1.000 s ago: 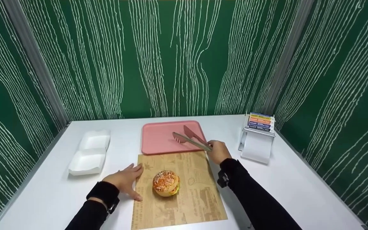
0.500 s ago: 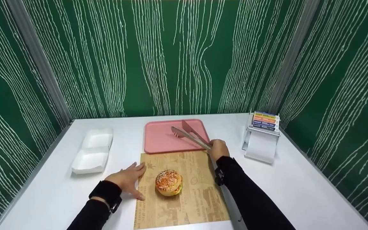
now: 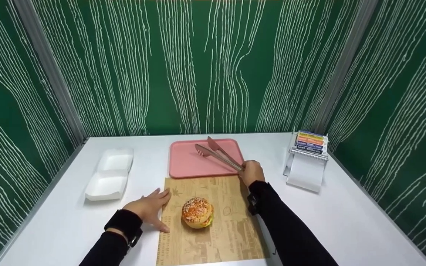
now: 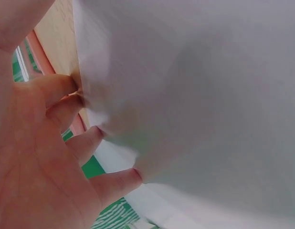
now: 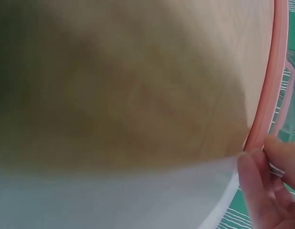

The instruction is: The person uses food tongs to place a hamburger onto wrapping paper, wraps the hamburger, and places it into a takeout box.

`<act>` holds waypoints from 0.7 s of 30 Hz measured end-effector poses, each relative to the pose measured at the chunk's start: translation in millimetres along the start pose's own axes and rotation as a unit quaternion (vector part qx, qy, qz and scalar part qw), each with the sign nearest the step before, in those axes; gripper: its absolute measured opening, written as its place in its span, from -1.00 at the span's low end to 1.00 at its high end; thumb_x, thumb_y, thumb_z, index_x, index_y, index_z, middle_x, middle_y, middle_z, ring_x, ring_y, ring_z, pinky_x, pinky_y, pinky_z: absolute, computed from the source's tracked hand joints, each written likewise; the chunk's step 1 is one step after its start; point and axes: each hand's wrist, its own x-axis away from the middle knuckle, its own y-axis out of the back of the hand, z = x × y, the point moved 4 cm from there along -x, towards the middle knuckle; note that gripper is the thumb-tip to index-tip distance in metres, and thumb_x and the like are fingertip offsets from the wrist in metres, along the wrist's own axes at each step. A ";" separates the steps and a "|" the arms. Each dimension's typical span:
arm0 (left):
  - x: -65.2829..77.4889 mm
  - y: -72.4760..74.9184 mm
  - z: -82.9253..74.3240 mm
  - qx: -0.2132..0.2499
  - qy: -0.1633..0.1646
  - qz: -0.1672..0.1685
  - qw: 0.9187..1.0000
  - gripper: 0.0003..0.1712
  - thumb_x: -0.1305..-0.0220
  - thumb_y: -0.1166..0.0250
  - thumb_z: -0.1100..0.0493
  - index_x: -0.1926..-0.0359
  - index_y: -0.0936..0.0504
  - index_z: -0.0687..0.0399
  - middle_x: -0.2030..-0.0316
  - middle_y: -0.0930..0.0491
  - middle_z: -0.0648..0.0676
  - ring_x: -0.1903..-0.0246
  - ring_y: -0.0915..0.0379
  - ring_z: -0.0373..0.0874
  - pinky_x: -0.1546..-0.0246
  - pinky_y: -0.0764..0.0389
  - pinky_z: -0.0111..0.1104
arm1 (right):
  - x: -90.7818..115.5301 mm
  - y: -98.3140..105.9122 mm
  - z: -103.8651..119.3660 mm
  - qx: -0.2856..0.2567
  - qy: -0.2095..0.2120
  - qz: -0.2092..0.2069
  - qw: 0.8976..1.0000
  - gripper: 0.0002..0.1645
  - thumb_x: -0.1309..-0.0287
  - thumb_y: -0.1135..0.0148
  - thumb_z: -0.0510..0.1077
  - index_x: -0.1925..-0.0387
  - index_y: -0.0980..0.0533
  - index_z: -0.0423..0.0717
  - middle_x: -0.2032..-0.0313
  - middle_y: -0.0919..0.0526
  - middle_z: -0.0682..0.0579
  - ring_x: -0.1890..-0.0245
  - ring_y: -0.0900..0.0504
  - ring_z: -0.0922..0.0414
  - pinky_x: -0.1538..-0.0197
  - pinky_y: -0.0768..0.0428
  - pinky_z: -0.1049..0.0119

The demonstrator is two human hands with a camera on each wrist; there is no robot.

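My right hand [image 3: 253, 173] grips the hinge end of metal food tongs [image 3: 221, 158] at the near right corner of the pink tray [image 3: 183, 162]. The tongs' arms are spread apart and lie across the tray, one ending in fork-like prongs and the other in a blade shape. My left hand [image 3: 149, 208] has its fingers spread, fingertips at the left edge of the brown printed paper sheet [image 3: 231, 232]. On that paper sits a burger [image 3: 197, 212] with a sesame bun and a bit of green at its side. In the right wrist view, the fingers [image 5: 252, 186] are by the tray rim.
An open white takeaway box [image 3: 105, 184] lies to the left on the white table [image 3: 346, 229]. At the back right stands a dispenser [image 3: 306, 162] with coloured labels and a white sheet hanging down its front. Green walls with white lines enclose the table.
My right hand and the tongs have moved slightly left over the tray, with the tongs' tips farther toward its back. The left hand stays at the paper's edge, and the head view has shifted a little.
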 end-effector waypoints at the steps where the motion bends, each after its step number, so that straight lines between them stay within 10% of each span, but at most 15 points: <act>1: -0.4 -0.5 0.1 -0.001 0.000 -0.001 1.000 0.43 0.15 -0.69 -0.25 -0.61 -0.15 0.26 -0.63 -0.01 0.23 -0.60 0.16 0.30 -0.42 -0.06 0.40 | -1.1 -0.5 0.2 -0.007 -0.003 -0.006 1.000 -0.92 -0.16 -0.50 -0.35 0.37 -0.73 -0.34 0.36 -0.74 -0.21 0.26 -0.74 -0.18 0.14 -0.69 -0.06; 21: 2.0 0.5 -1.5 0.002 -0.007 -0.005 1.000 0.43 0.11 -0.69 -0.24 -0.60 -0.14 0.30 -0.62 -0.01 0.25 -0.59 0.16 0.32 -0.40 -0.06 0.43 | -2.6 10.9 8.1 0.037 -0.007 0.004 0.999 -0.82 -0.29 -0.43 -0.21 0.16 -0.76 -0.27 0.17 -0.76 -0.20 0.11 -0.73 -0.16 0.00 -0.66 -0.08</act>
